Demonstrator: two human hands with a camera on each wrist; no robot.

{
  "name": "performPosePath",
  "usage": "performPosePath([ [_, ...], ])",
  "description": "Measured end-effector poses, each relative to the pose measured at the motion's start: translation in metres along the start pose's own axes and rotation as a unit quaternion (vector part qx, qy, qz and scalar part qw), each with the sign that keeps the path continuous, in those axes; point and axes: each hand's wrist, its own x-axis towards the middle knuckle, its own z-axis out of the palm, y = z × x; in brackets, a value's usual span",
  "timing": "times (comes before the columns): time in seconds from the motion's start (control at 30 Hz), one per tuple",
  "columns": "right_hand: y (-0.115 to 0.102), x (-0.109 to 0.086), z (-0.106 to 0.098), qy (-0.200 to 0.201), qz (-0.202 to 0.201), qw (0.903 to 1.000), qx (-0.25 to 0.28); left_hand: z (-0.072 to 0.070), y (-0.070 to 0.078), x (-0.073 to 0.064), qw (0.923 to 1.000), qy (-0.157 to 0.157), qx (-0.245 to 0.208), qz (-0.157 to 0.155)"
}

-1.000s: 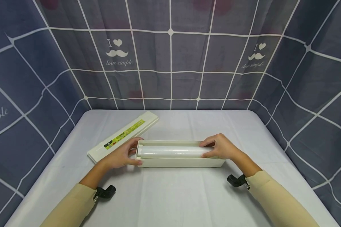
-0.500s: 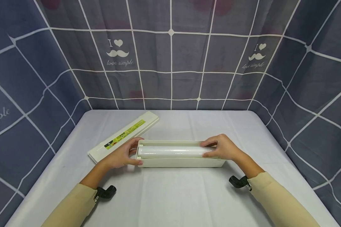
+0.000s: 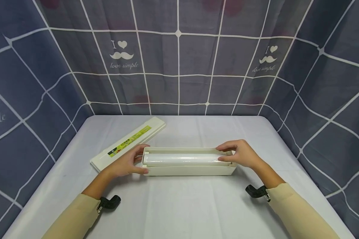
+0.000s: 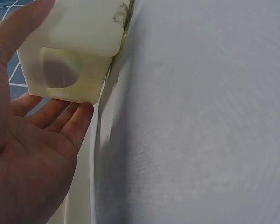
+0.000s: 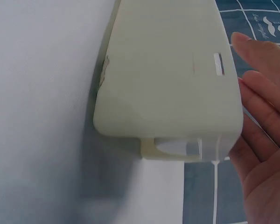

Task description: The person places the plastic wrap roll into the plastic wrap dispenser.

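A lid lies slantwise beyond my left hand, which clamps the left end of the box; the roll lies inside, and over its right end my right hand has thumb and fingers apart.

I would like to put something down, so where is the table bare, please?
Bare: the white table in front of the box, midway between the sleeves; also behind the box, right of the lid. Crowded: the box's left end, where the left grip and lid come close.
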Motion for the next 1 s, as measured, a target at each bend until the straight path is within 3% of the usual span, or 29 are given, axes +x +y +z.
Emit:
performPosePath([
  [0.3, 0.011, -0.011, -0.009, 0.037, 0.018, 0.9988, 0.026, 0.0, 0.002, 0.0, 1.0, 0.002, 0.001, 0.002],
  [0.5, 0.02, -0.018, -0.008, 0.06, 0.006, 0.997, 0.049, 0.0, 0.003, -0.001, 1.0, 0.003, 0.007, 0.005],
  [0.8, 0.03, -0.028, 0.002, 0.079, -0.012, 0.9872, 0.138, 0.001, 0.002, -0.002, 0.9999, 0.004, 0.015, 0.006],
  [1.0, 0.041, -0.03, 0.005, 0.077, -0.026, 0.9828, 0.166, 0.0, 0.001, -0.003, 0.9999, 0.003, 0.012, 0.007],
])
